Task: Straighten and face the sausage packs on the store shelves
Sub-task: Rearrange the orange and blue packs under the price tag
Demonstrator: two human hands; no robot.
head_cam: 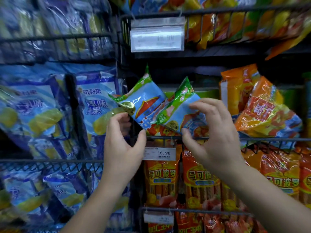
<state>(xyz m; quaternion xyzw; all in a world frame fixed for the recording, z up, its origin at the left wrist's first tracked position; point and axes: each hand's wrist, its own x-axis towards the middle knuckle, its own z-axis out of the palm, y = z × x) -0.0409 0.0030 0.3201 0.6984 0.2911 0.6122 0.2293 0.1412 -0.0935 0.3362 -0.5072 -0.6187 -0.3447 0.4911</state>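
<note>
Left hand (124,140) is pinching the lower corner of the left sausage pack (146,98), just above the price tag (159,153). Right hand (213,130) is gripping the right sausage pack (181,107), thumb under its lower edge, above-right of that tag. Both packs are leaning tilted and overlapping, above the tag's wire rail (269,139).

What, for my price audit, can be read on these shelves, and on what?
"16.90": middle price tag.
"马可波罗": orange packs below it.
"凯利来": blue bag on the left.
Too blurred to read: top tag, bottom tag.
Partly hidden, unreadable: lettering on the green-blue packs.
</note>
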